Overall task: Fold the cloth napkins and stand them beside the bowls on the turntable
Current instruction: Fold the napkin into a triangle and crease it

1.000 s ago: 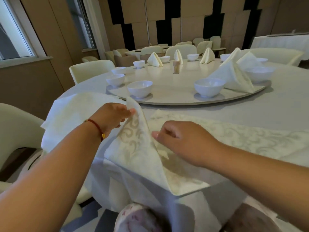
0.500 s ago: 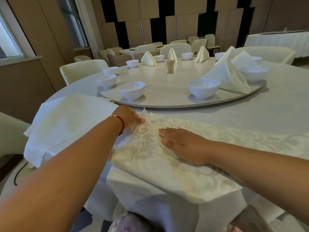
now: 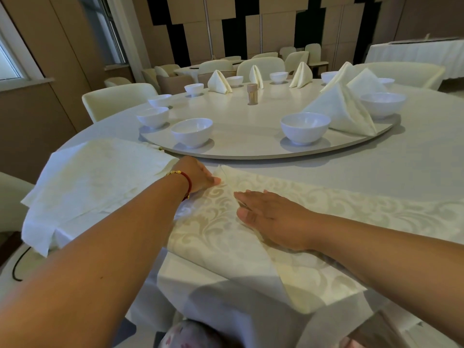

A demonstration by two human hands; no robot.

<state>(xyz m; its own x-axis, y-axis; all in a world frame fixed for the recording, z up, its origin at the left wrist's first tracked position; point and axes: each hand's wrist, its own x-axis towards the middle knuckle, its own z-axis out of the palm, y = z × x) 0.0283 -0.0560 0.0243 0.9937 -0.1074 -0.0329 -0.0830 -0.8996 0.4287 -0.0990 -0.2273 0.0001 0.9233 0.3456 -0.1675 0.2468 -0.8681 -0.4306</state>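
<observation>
Two hands lay on the napkin (image 3: 226, 237) at the near edge of the table (image 3: 414, 172) in the head view, the only view there was. The left hand (image 3: 198, 175), with a red bracelet (image 3: 187, 180) on its wrist, rested at the napkin's far corner, its thumb on the cloth; its fingers were hidden behind the hand, so I cannot tell whether they pinched the corner or merely pressed it. The right hand (image 3: 273, 218) lay flat, fingers straight and together, palm down on the patterned cloth just right of a fold line, holding nothing. The napkin was spread partly folded, its near part hanging over the table edge. A stack (image 3: 100, 177) of plain napkins sat to the left, touching the left wrist's side of the table (one corner drooped over the edge). Beyond the hands stood the turntable (image 3: 251, 146), carrying white bowls around its rim: one bowl (image 3: 192, 131) near left, another (image 3: 305, 128) near right, more farther round. A folded napkin (image 3: 339, 114) stood upright as a cone between the near right bowl and the next bowl (image 3: 383, 104), just beside both. Other standing napkins showed at the far side, and a toothpick jar (image 3: 252, 94) stood near the turntable's middle. Pale chairs (image 3: 118, 99) ringed the table.
</observation>
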